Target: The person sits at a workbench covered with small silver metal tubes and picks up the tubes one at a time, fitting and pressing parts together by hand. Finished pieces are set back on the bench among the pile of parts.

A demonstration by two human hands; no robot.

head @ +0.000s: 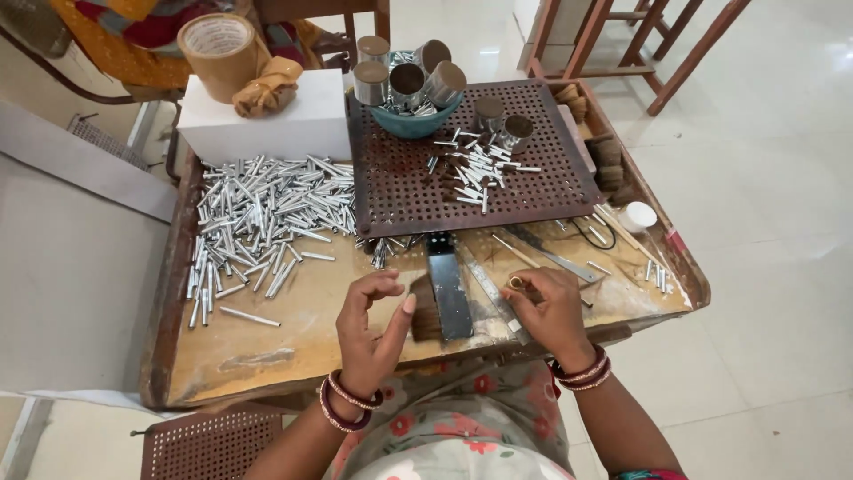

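Your right hand (553, 307) sits at the near edge of the tray (178, 267), curled in, and it pinches a small gold ring (516, 283) at the fingertips. You hold it high on the tips, so the round end faces up and you can see it. Your left hand (373, 324) is lifted just above the tray, thumb and pointer bent toward each other. It may hold a tiny piece, but the view is too small to tell.

Between your two hands lies a flat dark bar (447, 284), pointing away from you, with a brush (425, 311) touching its left side. A ruler (493, 289) lies slanted just right of the bar, close under your right hand. These tools stay in the middle so either hand can reach them.

The big heap of silver tubes (258, 222) is on the left, well apart from your hands. A few tubes have rolled loose toward you. Behind it stands a white box (267, 124) with a roll of tape (222, 49) on top. The brown grid (471, 169) with many holes fills the far middle and keeps a small bunch of tubes from rolling. A blue bowl (413, 123) of little cans (407, 82) sits at its far edge.

The tray has raised sides, so things stop at the rim. The most bare room is the near left part, in front of your left hand. The right side is tighter, with thin sticks (542, 258) and a white cap (638, 216) near the corner.
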